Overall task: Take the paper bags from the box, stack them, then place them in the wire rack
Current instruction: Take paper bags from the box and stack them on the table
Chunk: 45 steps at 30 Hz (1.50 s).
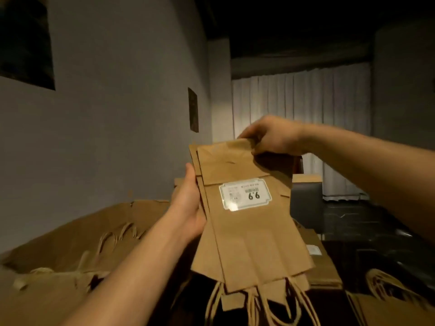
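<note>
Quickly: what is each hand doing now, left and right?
Left hand: holds the paper bags by their left edge.
Right hand: pinches the bags' top edge.

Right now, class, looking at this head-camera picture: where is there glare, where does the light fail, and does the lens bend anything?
Head view: glare sits as a bright patch on the white label of the paper bags; the ceiling and the right floor fall into deep shadow; the curtain is lit palest; the wide lens bows the left wall; the box looks soft.
</note>
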Tool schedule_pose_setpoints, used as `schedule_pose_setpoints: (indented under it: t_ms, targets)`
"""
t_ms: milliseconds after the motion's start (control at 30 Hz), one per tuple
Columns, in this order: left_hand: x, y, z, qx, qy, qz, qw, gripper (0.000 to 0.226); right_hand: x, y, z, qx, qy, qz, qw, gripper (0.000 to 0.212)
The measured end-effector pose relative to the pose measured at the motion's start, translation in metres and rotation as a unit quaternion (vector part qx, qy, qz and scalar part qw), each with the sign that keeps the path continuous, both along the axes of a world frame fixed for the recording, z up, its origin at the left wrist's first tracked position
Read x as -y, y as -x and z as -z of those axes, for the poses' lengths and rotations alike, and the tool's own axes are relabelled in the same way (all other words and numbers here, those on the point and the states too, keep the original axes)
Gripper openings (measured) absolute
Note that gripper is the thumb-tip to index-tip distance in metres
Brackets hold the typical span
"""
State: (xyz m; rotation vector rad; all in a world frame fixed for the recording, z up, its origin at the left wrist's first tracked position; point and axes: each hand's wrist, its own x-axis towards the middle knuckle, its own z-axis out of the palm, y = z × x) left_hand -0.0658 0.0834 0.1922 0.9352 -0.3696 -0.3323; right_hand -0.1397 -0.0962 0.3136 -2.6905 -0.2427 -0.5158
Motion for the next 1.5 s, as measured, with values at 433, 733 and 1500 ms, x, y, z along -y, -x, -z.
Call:
schedule_pose_setpoints:
  t_ms: [433,733,1500]
  targets:
    - [0.041,0.020,0.170,-0.113,0.038,-0.085,0.989,0.034,0.036,-0.030,0.227,-0.196,-0.238,0.064,0.949,0.089]
    - [-0.045,-0.008,0.185,-0.095,0.012,0.163,0.982,0.072,0.024,-0.032,0.161,-0.259,0.159,-0.121,0.945,0.058]
    - [0.035,-0.040,0.243,0.119,-0.216,-0.076,0.966,0.039,0.017,-0.034,0.367,0.014,-0.499,-0.018,0.866,0.048]
